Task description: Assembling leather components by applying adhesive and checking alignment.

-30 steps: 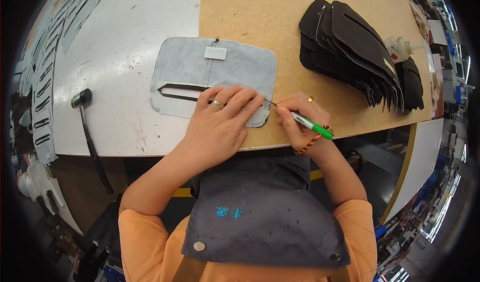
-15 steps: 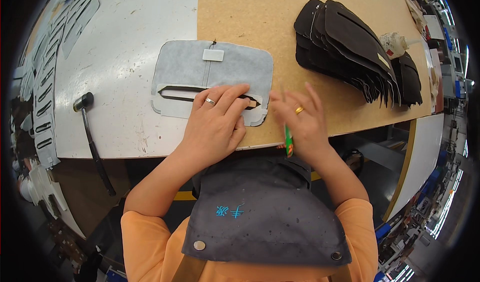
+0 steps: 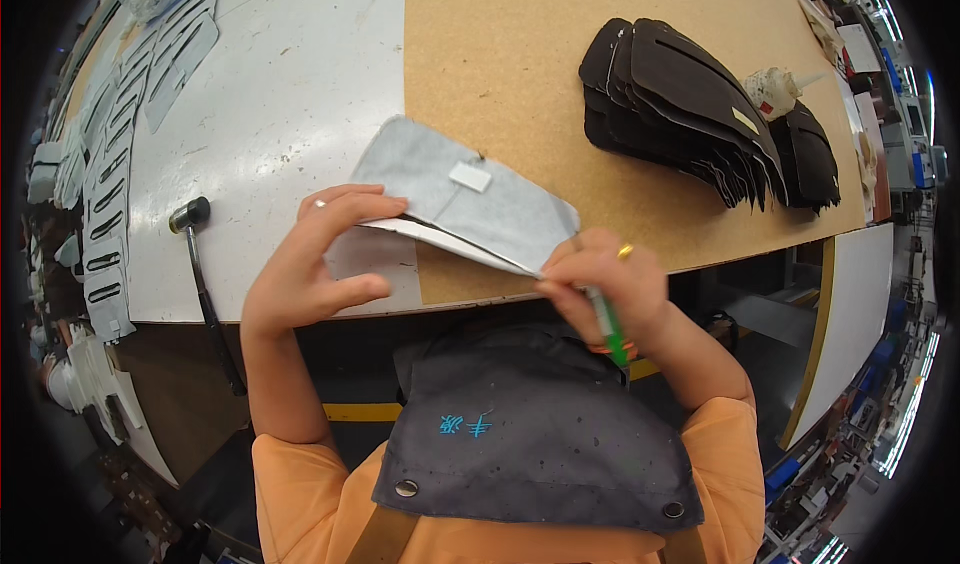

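A thin grey panel (image 3: 420, 159), like a lining piece for a bag, is tilted up from the table near its front edge. Its near part is folded, showing a pale strip along a dark gap, and a small white rectangle (image 3: 470, 177) sits on its upper face. My left hand (image 3: 305, 254) is open at the panel's left end, fingertips against it and thumb well apart. With closed fingers my right hand (image 3: 610, 284) pinches the panel's right corner. That same hand also keeps a slim green-handled tool (image 3: 608, 324), blurred, its kind unclear.
A black-handled mallet (image 3: 203, 284) hangs over the table's front edge at left. Grey slotted pieces (image 3: 110, 204) line the far left. Stacked dark brown panels (image 3: 680, 104) and a whitish bottle (image 3: 772, 92) stand at right. A brown board (image 3: 500, 54) covers part of the white tabletop.
The panel was flat under my left hand; now it is lifted, turned and folded. My left hand has moved to its left end. My right hand has taken hold of its right corner.
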`<state>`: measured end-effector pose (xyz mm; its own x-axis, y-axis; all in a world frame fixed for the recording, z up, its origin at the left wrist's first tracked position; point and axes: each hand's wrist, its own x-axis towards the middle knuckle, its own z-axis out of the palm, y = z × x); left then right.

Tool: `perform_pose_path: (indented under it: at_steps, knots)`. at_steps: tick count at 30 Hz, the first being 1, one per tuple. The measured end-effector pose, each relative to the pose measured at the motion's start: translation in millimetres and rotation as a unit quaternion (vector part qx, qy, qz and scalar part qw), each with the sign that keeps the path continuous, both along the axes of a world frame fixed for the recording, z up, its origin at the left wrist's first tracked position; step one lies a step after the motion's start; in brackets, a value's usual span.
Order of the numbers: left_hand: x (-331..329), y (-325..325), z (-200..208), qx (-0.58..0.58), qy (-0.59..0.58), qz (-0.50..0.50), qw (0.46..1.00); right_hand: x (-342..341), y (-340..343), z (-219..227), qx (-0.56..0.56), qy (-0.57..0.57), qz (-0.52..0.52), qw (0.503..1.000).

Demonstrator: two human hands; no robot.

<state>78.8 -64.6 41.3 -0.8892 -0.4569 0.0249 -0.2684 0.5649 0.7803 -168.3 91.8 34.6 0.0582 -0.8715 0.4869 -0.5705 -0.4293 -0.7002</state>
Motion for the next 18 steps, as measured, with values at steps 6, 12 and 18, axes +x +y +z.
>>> perform_pose_path:
  at_steps: [6, 12, 18]
  knots:
    - [30.7, 1.8, -15.3, 0.271, 0.197, 0.216, 0.917, -11.1, -41.8, 14.6, 0.137, -0.357, -0.109, 0.918]
    - [9.4, -13.9, -41.9, 0.194, 0.211, 0.334, 0.898, -17.0, -75.4, -32.9, 0.201, -0.348, -0.105, 0.91]
    - [4.5, -19.1, -50.5, 0.176, 0.218, 0.369, 0.886, -21.6, -80.0, -43.7, 0.191, -0.301, -0.126, 0.926]
